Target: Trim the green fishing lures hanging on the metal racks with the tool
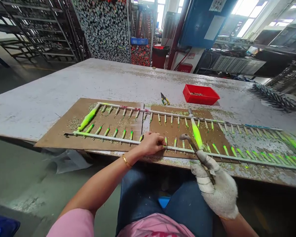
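A long white metal rack (128, 140) lies flat on the table, with two long rails and crossbars coated bright yellow-green. Rows of small coated pegs with thin hooks (107, 132) point inward from both rails. My left hand (151, 144) is bare, with a bracelet at the wrist. Its fingers are pinched together at the near rail, hiding what lies between them. My right hand (215, 184), in a white knitted glove, grips a dark metal tool with a bent, rounded head (189, 141). The tool's head is raised over the near rail, left of a thick yellow-green crossbar (196, 133).
Brown cardboard (64, 126) lies under the rack, strewn with flakes. Beyond the rack are yellow-handled cutters (165, 99) and a red tray (201, 94). A pile of metal racks (278, 97) sits at the right. Full storage shelves (106, 29) stand behind the table (101, 79).
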{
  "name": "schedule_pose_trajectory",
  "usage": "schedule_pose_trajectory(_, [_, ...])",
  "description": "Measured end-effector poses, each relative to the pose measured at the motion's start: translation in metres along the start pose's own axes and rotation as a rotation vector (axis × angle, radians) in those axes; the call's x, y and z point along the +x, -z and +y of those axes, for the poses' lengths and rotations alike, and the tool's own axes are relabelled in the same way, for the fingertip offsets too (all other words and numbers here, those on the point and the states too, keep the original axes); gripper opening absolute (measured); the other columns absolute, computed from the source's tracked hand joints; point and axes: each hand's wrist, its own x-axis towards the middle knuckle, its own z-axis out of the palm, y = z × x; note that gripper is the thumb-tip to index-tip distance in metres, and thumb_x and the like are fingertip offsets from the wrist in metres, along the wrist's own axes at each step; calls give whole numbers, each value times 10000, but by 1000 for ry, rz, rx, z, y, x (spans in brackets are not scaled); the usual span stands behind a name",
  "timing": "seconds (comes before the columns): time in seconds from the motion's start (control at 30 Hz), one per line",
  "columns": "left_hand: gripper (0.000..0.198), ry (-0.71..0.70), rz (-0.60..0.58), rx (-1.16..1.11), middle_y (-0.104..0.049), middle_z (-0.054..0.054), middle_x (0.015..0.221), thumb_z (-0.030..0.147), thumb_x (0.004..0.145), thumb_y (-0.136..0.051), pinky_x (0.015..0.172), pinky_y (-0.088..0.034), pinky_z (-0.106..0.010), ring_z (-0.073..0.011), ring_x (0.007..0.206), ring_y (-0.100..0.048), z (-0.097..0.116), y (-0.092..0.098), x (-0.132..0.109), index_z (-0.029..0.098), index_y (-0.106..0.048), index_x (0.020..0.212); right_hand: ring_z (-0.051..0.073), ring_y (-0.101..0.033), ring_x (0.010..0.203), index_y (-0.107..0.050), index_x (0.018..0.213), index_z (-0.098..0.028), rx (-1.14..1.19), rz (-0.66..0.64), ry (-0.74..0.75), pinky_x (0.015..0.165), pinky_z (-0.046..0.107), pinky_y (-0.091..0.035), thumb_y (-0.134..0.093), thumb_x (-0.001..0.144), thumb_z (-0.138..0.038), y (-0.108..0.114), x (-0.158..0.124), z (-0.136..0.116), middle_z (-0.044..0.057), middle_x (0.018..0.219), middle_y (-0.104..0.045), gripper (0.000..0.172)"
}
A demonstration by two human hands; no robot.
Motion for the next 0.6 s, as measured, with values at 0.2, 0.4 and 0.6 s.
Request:
schedule_pose_trajectory(0.2, [42, 0, -12, -7, -719, -1, 877, 226, 843, -704, 975, -341, -349, -178, 899, -618, -1, 0, 0, 221, -743, 859, 183, -772, 852, -660, 1302, -244, 22, -181, -8, 759, 243, -605, -546, 979, -311, 3, 4, 3, 38, 1054, -794, 349])
schedule_pose_trajectory(0.4, [38, -5, -4, 5, -712, -2, 877, 229, 853, -704, 966, -342, -349, -185, 906, -620, 0, 1, 0, 224, -738, 868, 186, -758, 719, -685, 1286, -250, -33, -184, 43, 719, 268, -605, -559, 967, -321, 2, 5, 5, 39, 949, -802, 351])
schedule_pose_trajectory(0.6, [50, -13, -2, 0, -705, -8, 880, 221, 862, -686, 991, -336, -361, -184, 906, -616, 1, 1, -1, 219, -736, 866, 209, -763, 887, -651, 1335, -220, -27, -42, -4, 821, 287, -597, -574, 968, -343, 0, 2, 12, 72, 1094, -783, 395])
